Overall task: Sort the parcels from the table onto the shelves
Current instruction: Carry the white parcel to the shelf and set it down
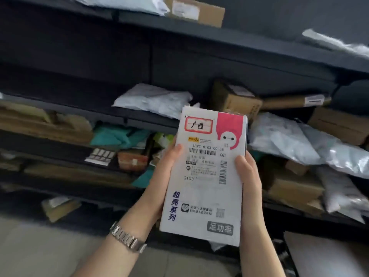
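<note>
Up in front of the dark shelving unit (pixel 239 45), a white parcel box (pixel 205 172) is held upright by both hands, its printed face turned toward the camera. The left hand (pixel 159 176) wraps the box's left edge, its grip closed on the parcel with the thumb lying across the front by the barcode; a metal wristwatch (pixel 127 237) sits on that wrist. The right hand (pixel 249 176) clasps the right edge in the same way, thumb on the front face beside a vertical barcode. On the box, a red-bordered handwritten label (pixel 198 124) sits at the top left, a pink cartoon patch (pixel 231 128) at the top right, and a shipping label (pixel 207 162) below them.

Behind the box, the shelves hold other parcels: a pale poly mailer (pixel 153 99) and a brown carton (pixel 237 100) on the middle shelf, silvery mailers (pixel 299 142) to the right, teal bags (pixel 119 134) and flat cardboard packages (pixel 46 122) to the left. Another carton (pixel 196 12) lies on the top shelf.
</note>
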The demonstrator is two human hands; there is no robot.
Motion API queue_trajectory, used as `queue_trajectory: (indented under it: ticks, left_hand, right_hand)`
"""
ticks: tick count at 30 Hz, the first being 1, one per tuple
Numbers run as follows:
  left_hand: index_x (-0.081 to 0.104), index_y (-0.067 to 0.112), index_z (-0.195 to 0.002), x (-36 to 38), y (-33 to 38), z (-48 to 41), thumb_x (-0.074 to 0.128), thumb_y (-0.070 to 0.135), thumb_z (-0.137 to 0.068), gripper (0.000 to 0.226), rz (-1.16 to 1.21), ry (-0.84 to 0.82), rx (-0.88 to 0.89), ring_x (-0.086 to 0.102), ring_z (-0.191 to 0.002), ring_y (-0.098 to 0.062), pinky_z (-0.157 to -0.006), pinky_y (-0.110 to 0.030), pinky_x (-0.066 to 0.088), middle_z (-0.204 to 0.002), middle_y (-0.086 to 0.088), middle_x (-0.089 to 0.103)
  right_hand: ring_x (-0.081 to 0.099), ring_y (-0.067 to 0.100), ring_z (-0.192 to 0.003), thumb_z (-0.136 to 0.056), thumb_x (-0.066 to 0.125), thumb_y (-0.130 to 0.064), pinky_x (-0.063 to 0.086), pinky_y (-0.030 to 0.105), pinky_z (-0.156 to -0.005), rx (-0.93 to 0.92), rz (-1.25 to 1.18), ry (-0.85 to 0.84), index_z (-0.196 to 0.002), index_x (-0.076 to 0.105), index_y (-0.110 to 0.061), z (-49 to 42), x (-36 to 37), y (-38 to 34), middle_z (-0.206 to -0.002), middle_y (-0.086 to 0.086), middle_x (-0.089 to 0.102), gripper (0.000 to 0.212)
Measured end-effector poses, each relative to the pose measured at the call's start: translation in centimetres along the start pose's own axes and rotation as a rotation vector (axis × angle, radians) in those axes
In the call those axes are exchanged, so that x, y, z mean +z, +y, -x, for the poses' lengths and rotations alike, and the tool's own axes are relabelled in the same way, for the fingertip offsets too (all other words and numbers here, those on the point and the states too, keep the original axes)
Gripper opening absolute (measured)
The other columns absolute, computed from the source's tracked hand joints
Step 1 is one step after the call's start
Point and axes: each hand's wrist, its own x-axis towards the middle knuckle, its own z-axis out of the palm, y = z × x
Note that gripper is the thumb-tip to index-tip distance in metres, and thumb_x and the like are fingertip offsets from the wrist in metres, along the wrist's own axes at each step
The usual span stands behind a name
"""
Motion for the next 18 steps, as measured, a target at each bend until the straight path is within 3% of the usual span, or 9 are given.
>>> queue_trajectory:
  ticks: [1, 3, 5, 6, 9, 11, 13, 15, 18]
  left_hand:
    - [0.037, -0.006, -0.152, -2.7, 1.7, 1.0, 0.03, 0.018, -0.109, 0.05, 0.055, -0.009, 0.036, 0.073, -0.112, -0.017, -0.062, -0.01, 0.051, -0.109, -0.031, 0.061]
    - [0.025, -0.012, -0.153, -8.3, 6.5, 3.0, 0.022, 0.01, -0.11, 0.049, 0.124, 0.102, 0.134, 0.06, -0.132, -0.016, -0.052, -0.007, 0.041, -0.139, -0.034, 0.051]
    - [0.028, -0.013, -0.153, -13.1, 10.4, 6.0, 0.023, 0.009, -0.109, 0.049, 0.001, 0.126, 0.123, 0.077, -0.096, -0.005, -0.05, -0.007, 0.047, -0.138, -0.035, 0.059]
    - [0.035, -0.006, -0.153, -15.7, 11.9, 7.2, 0.029, 0.016, -0.107, 0.052, -0.068, 0.201, 0.137, 0.08, -0.087, -0.009, -0.062, -0.014, 0.056, -0.125, -0.029, 0.07]
    - [0.049, 0.015, -0.15, -22.5, 16.5, 12.1, 0.045, 0.044, -0.092, 0.065, -0.149, 0.406, 0.186, 0.067, -0.123, -0.031, -0.101, -0.048, 0.053, -0.135, -0.015, 0.069]
    - [0.048, 0.017, -0.15, -27.4, 19.3, 15.1, 0.051, 0.052, -0.09, 0.07, -0.145, 0.425, 0.26, 0.063, -0.128, -0.032, -0.103, -0.049, 0.053, -0.141, -0.013, 0.065]
    - [0.046, 0.017, -0.152, -31.2, 22.3, 17.4, 0.057, 0.055, -0.086, 0.076, -0.108, 0.462, 0.306, 0.062, -0.13, -0.033, -0.103, -0.05, 0.053, -0.143, -0.014, 0.063]
    - [0.047, 0.018, -0.151, -34.1, 25.0, 19.3, 0.06, 0.055, -0.087, 0.076, -0.107, 0.499, 0.343, 0.063, -0.129, -0.035, -0.099, -0.049, 0.055, -0.143, -0.014, 0.064]
    - [0.048, 0.017, -0.151, -38.1, 28.2, 21.3, 0.06, 0.053, -0.088, 0.073, -0.089, 0.553, 0.404, 0.063, -0.128, -0.035, -0.095, -0.045, 0.056, -0.142, -0.015, 0.064]
  right_hand:
    - [0.067, 0.047, -0.116, -0.097, 0.057, -0.031, 0.056, 0.06, -0.095, 0.014, -0.018, -0.034, -0.14, 0.056, -0.009, 0.4, 2.8, 1.1, -0.133, 0.026, 0.068, 0.048]
    - [0.069, 0.046, -0.113, -0.09, 0.063, -0.037, 0.058, 0.059, -0.091, 0.038, 0.053, -0.097, -0.137, 0.06, -0.014, 0.4, 9.6, 4.3, -0.129, 0.022, 0.071, 0.052]
    - [0.073, 0.041, -0.108, -0.086, 0.066, -0.04, 0.062, 0.054, -0.084, 0.05, 0.052, -0.146, -0.133, 0.063, -0.018, 0.3, 16.3, 7.6, -0.125, 0.019, 0.074, 0.052]
    - [0.075, 0.038, -0.105, -0.086, 0.066, -0.04, 0.063, 0.05, -0.08, 0.054, 0.05, -0.182, -0.132, 0.064, -0.018, 0.3, 19.6, 9.3, -0.123, 0.018, 0.075, 0.051]
    - [0.075, 0.036, -0.103, -0.09, 0.063, -0.037, 0.063, 0.046, -0.078, 0.136, 0.021, -0.275, -0.135, 0.061, -0.016, 0.8, 29.1, 14.0, -0.123, 0.016, 0.075, 0.05]
    - [0.078, 0.031, -0.099, -0.092, 0.059, -0.033, 0.064, 0.041, -0.077, 0.181, 0.052, -0.378, -0.138, 0.058, -0.011, 0.4, 34.9, 16.2, -0.117, 0.012, 0.079, 0.051]
    - [0.078, 0.003, -0.068, -0.1, 0.052, -0.021, 0.058, 0.014, -0.059, 0.206, 0.105, -0.532, -0.14, 0.053, 0.001, -0.9, 40.1, 18.0, -0.079, -0.014, 0.083, 0.046]
    - [0.067, -0.014, -0.056, -0.108, 0.041, -0.012, 0.051, 0.005, -0.056, 0.252, 0.008, -0.612, -0.145, 0.047, 0.007, -1.9, 44.0, 18.6, -0.05, -0.033, 0.067, 0.042]
    - [0.076, -0.002, -0.077, -0.103, 0.051, -0.026, 0.058, 0.012, -0.073, 0.211, 0.151, -0.621, -0.144, 0.053, -0.004, -1.1, 50.7, 21.4, -0.085, -0.019, 0.082, 0.046]
